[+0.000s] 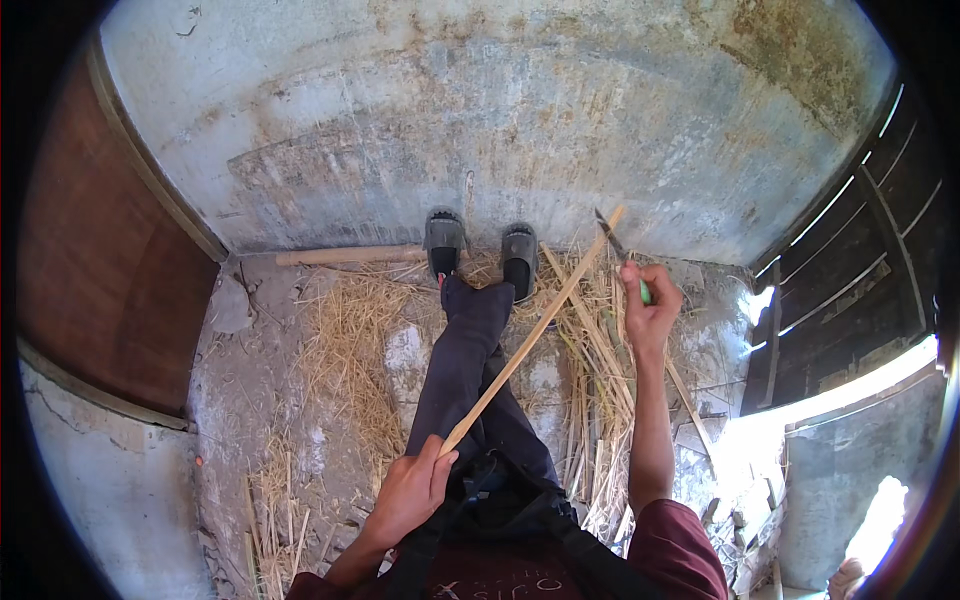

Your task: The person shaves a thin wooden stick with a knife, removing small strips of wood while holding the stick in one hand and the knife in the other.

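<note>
A long, pale strip of bamboo or wood [530, 342] slants across my legs, its far end up and to the right. My left hand [412, 490] is closed around its near end, close to my waist. In my right hand [652, 305] is a knife [609, 235], its green handle showing between the fingers. The dark blade lies against or just over the strip near its far end; whether it touches cannot be made out.
Shavings and straw [345, 335] litter the floor around my dark sandals [444, 240]. Split strips [600, 380] lie to the right. A pole [350, 256] rests along the foot of the stained wall [560, 130]. A brown panel [120, 240] stands left, dark slats [850, 270] right.
</note>
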Motion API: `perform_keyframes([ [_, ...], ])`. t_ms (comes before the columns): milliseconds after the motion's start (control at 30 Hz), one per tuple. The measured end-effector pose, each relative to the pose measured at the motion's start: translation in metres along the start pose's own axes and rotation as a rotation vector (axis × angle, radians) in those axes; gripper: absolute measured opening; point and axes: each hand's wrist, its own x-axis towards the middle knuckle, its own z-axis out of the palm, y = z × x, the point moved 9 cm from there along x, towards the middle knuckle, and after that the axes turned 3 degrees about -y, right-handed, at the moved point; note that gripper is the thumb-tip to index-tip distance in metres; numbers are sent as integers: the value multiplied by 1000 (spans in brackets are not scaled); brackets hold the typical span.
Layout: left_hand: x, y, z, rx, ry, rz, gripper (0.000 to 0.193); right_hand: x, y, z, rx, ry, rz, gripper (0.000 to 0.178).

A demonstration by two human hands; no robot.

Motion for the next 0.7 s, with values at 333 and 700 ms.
perform_keyframes([
  [333, 9, -29, -7, -28, 79, -55, 24, -36, 211, -31, -212, -266, 443, 16],
  [700, 52, -41, 8, -338, 34, 10, 22, -106, 108, 6, 396, -129, 669, 15],
])
